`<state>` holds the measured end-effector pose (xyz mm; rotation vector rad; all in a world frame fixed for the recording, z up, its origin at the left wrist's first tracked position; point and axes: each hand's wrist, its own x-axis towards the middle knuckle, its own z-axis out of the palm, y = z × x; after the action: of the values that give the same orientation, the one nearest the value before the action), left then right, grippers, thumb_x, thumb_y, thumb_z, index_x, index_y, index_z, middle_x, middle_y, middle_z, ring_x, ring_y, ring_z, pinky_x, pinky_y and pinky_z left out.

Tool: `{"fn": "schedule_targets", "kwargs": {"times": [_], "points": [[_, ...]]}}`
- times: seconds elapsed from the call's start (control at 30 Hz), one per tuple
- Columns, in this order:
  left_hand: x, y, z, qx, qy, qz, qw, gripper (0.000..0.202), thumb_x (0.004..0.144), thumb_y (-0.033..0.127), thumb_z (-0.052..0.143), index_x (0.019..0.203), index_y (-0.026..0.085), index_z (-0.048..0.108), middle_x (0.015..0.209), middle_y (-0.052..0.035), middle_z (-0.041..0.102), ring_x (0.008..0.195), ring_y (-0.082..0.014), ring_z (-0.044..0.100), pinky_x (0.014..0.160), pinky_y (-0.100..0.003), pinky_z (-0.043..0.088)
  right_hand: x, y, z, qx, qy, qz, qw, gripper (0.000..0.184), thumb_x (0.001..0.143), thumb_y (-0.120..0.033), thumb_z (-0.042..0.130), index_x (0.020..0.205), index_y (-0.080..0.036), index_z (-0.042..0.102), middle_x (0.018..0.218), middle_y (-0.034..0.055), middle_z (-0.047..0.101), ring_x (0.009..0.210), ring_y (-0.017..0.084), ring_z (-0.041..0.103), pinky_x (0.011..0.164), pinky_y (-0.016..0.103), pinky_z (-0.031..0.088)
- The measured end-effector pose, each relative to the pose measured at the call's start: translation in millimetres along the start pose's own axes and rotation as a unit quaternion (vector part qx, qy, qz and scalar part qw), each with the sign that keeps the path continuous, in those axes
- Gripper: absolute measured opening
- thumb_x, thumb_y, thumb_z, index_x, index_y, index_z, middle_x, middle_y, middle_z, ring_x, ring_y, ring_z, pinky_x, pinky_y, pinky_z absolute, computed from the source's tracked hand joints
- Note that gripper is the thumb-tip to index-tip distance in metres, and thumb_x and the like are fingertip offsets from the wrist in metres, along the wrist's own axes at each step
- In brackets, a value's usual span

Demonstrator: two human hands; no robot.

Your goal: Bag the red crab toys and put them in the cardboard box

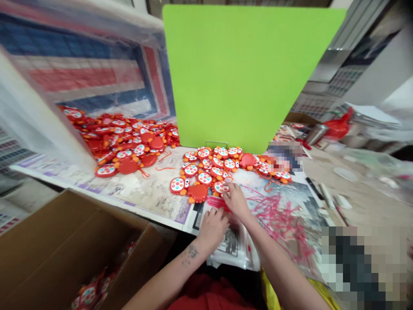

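While the right hand (pixel 235 200) touches a red crab toy (pixel 220 187) at the near edge of the toy group (pixel 226 165), fingers bent over it, I cannot tell if they really grip. The left hand (pixel 213 224) lies palm down, fingers loose, on the clear bags (pixel 232 252) just beside. It seems best to pinch one toy only, away from the red strings (pixel 280 215).

Glossy plastic toys (pixel 196 172) lie on the printed-paper worktop (pixel 151 193), beside a matt cardboard box (pixel 64 232) (clear, shiny plastic bags (pixel 235 254) lie nearer).
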<state>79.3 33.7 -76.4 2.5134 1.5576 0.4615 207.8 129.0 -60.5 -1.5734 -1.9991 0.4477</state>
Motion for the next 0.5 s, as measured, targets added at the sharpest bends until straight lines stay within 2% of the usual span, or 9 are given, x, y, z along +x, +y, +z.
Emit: {"fn": "schedule_targets", "kwargs": {"times": [0.1, 0.17, 0.27, 0.33, 0.4, 0.5], "points": [[0.0, 3.1, 3.6, 0.030, 0.000, 0.005, 1.000, 0.032, 0.094, 0.031, 0.052, 0.125, 0.021, 0.055, 0.116, -0.0098, 0.058, 0.105, -0.0281, 0.051, 0.082, -0.044, 0.047, 27.1, -21.3, 11.9, -0.138, -0.084, 0.079, 0.984, 0.049, 0.087, -0.043, 0.055, 0.127, -0.015, 0.052, 0.129, 0.0202, 0.056, 0.120, 0.036, 0.053, 0.097, 0.048, 0.042], [0.0, 3.0, 8.1, 0.036, -0.001, 0.000, 0.999, 0.029, 0.094, 0.035, 0.051, 0.117, 0.019, 0.059, 0.111, -0.0095, 0.059, 0.104, -0.0278, 0.051, 0.082, -0.043, 0.048, 35.7, -31.0, 22.9, -0.191, -0.110, 0.108, 0.969, 0.059, 0.082, -0.049, 0.061, 0.129, -0.014, 0.050, 0.129, 0.0221, 0.055, 0.121, 0.039, 0.053, 0.095, 0.051, 0.042], [2.4, -0.3, 13.2, 0.039, -0.010, -0.006, 0.999, 0.027, 0.094, 0.038, 0.053, 0.105, 0.016, 0.062, 0.106, -0.0092, 0.059, 0.102, -0.0270, 0.053, 0.081, -0.041, 0.048, 42.7, -33.8, 34.6, -0.215, -0.129, 0.120, 0.961, 0.062, 0.076, -0.042, 0.066, 0.129, -0.014, 0.049, 0.129, 0.0220, 0.055, 0.121, 0.040, 0.054, 0.093, 0.052, 0.043], [5.5, -2.2, 13.9, 0.043, -0.021, -0.009, 0.999, 0.027, 0.094, 0.036, 0.051, 0.108, 0.015, 0.061, 0.106, -0.0094, 0.059, 0.101, -0.0264, 0.054, 0.079, -0.039, 0.049, 47.6, -28.3, 35.7, -0.197, -0.154, 0.120, 0.961, 0.064, 0.071, -0.033, 0.067, 0.129, -0.014, 0.048, 0.129, 0.0212, 0.057, 0.118, 0.038, 0.057, 0.090, 0.049, 0.045], [9.1, -2.5, 13.0, 0.044, -0.033, -0.025, 0.998, 0.029, 0.094, 0.034, 0.052, 0.114, 0.014, 0.057, 0.108, -0.0102, 0.058, 0.101, -0.0261, 0.055, 0.078, -0.038, 0.050, 52.6, -16.8, 30.9, -0.153, -0.161, 0.093, 0.971, 0.063, 0.069, -0.024, 0.064, 0.129, -0.014, 0.049, 0.120, 0.0191, 0.063, 0.109, 0.034, 0.063, 0.084, 0.042, 0.048], [13.9, -1.2, 11.1, 0.037, -0.034, -0.052, 0.997, 0.032, 0.091, 0.035, 0.057, 0.116, 0.015, 0.056, 0.114, -0.0109, 0.057, 0.100, -0.0255, 0.057, 0.081, -0.039, 0.049, 54.3, 11.9, 16.8, -0.067, -0.089, 0.047, 0.993, 0.056, 0.068, -0.017, 0.057, 0.124, -0.013, 0.053, 0.103, 0.0143, 0.070, 0.094, 0.027, 0.068, 0.078, 0.033, 0.048]]}}
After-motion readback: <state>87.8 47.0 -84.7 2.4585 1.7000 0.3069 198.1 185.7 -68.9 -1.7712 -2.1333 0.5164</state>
